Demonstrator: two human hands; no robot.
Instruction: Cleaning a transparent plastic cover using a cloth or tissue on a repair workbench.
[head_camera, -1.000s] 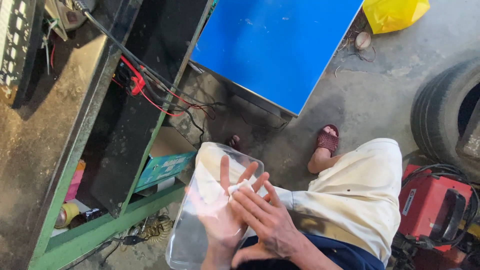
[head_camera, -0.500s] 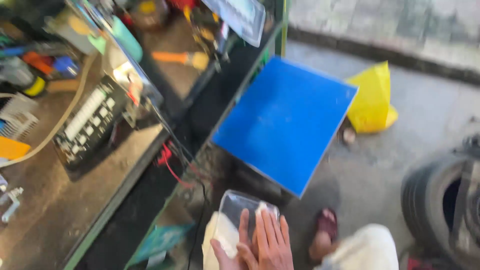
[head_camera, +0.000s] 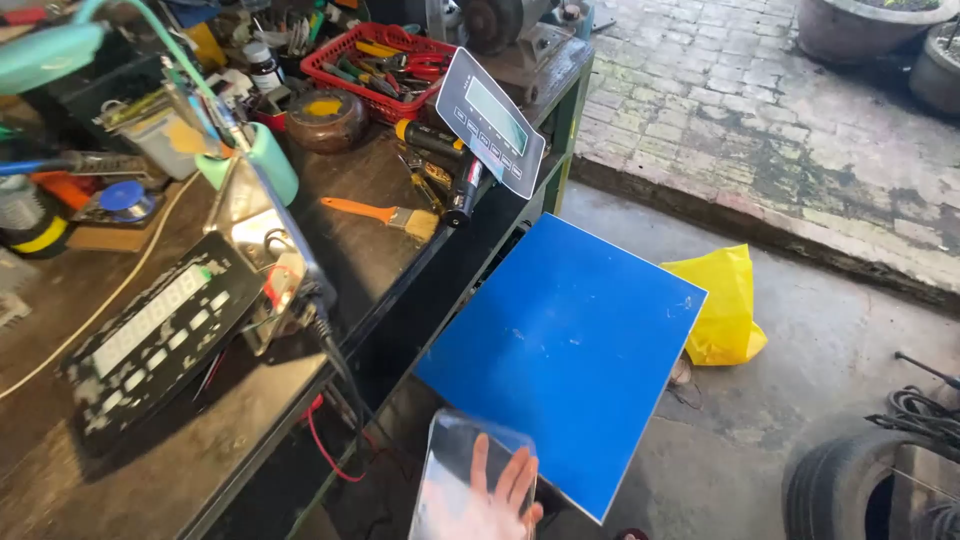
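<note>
A dark workbench (head_camera: 150, 440), cluttered with a paintbrush (head_camera: 385, 213) and red basket (head_camera: 375, 55), is being seen at left. Low centre, a clear plastic sheet (head_camera: 455, 470) is being pressed by one hand (head_camera: 490, 505) with fingers spread flat; which hand cannot be told. A blue panel (head_camera: 570, 350) is lying just right.
</note>
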